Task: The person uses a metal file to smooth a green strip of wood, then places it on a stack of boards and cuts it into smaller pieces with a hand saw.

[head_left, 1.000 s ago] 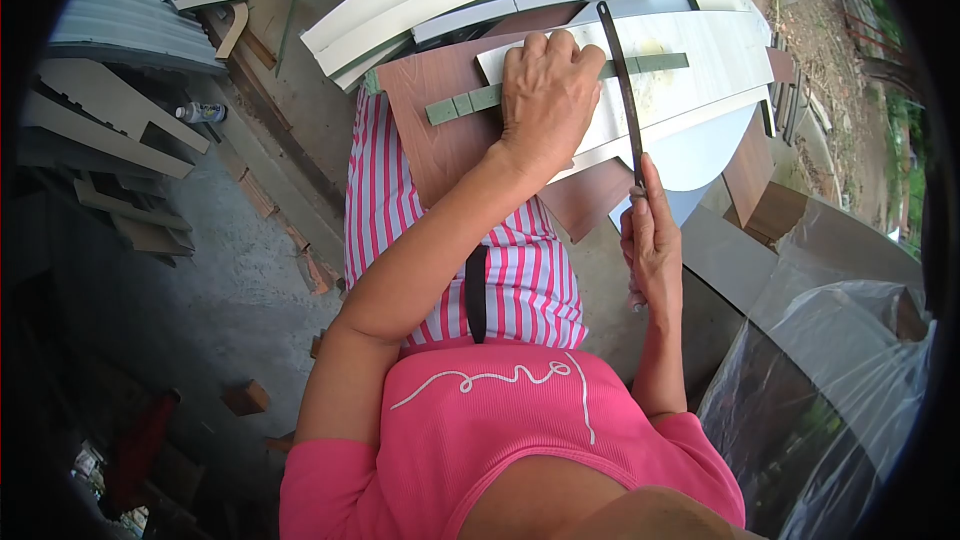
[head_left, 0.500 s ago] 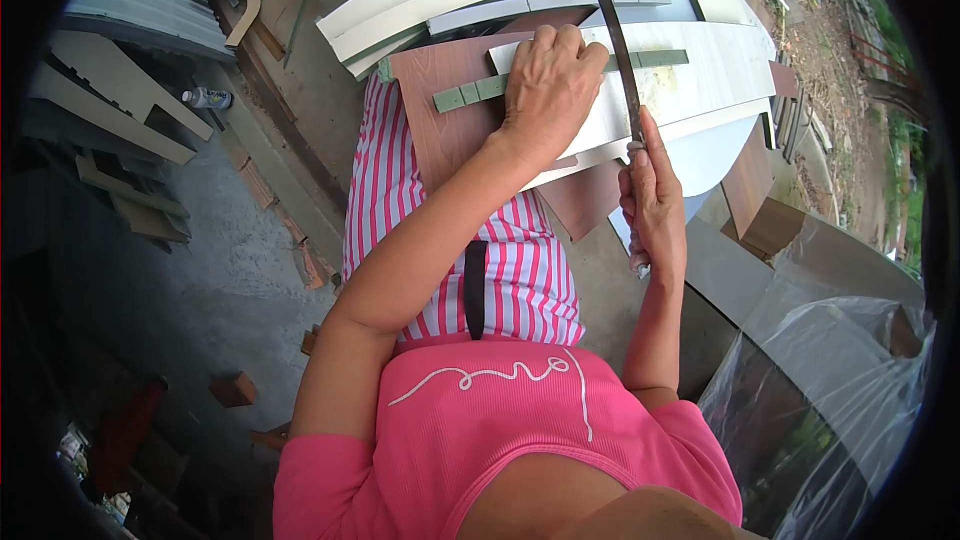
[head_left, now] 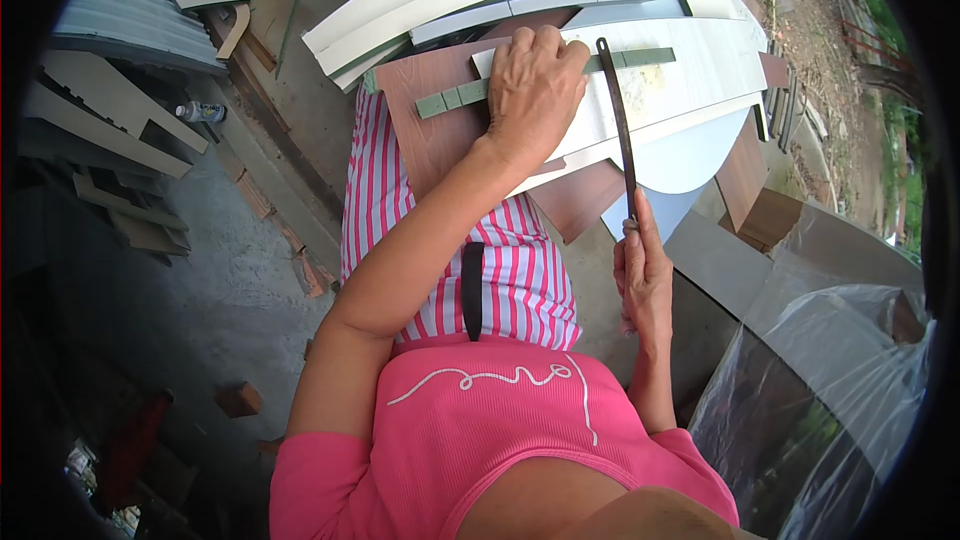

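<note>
Right hand (head_left: 648, 280) first: its grip is closed around the near end of a narrow dark blade (head_left: 617, 115), with the forefinger stretched along it. The blade points away from the person, and its far end, pierced by a small hole, crosses over a green strip (head_left: 452, 98) just to the right of the left hand (head_left: 537, 90). Whether the blade's edge touches the strip cannot be told. The left hand bends down over the middle of the strip, knuckles raised; its fingertips are hidden, so it cannot be told whether they pinch the strip or only press on it.

The strip lies crosswise, its left part over a brown wood-grain board (head_left: 433, 140) and its right part over a white board (head_left: 700, 75). Thin lines divide its left end into short blocks. On the near right, a pale blue rounded panel (head_left: 695, 155) shows from under the white board. Farther off, a grey segmented strip (head_left: 535, 6) lies beside a cream curved frame (head_left: 470, 2).

The left edge of the brown board reaches over the person's striped trousers (head_left: 375, 190), where a black strap (head_left: 472, 290) hangs below the pink top (head_left: 480, 430). Well to the left, a bottle (head_left: 203, 113) lies near cream cut-out panels (head_left: 105, 110). On the near right, clear plastic sheeting (head_left: 850, 340) drapes over grey panels.
</note>
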Action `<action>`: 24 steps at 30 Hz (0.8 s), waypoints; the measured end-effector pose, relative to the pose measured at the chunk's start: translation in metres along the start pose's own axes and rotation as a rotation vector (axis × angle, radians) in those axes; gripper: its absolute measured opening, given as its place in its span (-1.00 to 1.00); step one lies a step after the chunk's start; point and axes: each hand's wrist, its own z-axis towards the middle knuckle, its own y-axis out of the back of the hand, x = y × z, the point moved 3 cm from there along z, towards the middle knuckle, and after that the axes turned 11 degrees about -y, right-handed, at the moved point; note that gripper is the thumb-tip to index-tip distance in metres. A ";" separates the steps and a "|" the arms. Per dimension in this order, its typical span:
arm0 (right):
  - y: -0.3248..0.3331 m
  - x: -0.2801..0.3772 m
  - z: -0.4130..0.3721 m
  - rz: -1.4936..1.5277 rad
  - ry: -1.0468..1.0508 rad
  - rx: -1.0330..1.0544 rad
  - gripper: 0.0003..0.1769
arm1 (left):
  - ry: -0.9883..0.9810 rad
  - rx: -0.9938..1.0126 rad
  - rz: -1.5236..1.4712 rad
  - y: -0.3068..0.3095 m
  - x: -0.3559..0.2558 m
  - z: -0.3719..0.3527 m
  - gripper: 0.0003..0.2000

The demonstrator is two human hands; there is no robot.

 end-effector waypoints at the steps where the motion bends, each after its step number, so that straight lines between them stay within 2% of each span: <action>1: 0.001 -0.001 -0.001 -0.003 -0.009 -0.009 -0.47 | -0.003 -0.004 -0.013 0.000 0.001 0.000 -0.75; 7: -0.011 0.033 0.030 0.042 -0.113 0.032 -0.47 | -0.037 -0.004 -0.008 -0.002 0.005 -0.003 -0.75; 9: -0.019 0.054 0.054 0.033 0.012 0.028 -0.50 | -0.049 -0.003 0.003 -0.003 0.005 -0.002 -0.75; 13: -0.025 0.093 0.074 -0.072 0.079 0.024 -0.52 | -0.041 0.015 0.034 -0.004 0.005 -0.003 -0.74; 18: -0.028 0.073 0.060 0.022 0.035 0.017 -0.49 | -0.009 0.020 0.041 -0.002 0.002 -0.003 -0.75; 24: -0.007 0.025 0.008 -0.085 -0.091 -0.001 -0.45 | -0.023 0.019 0.038 -0.004 0.003 -0.002 -0.75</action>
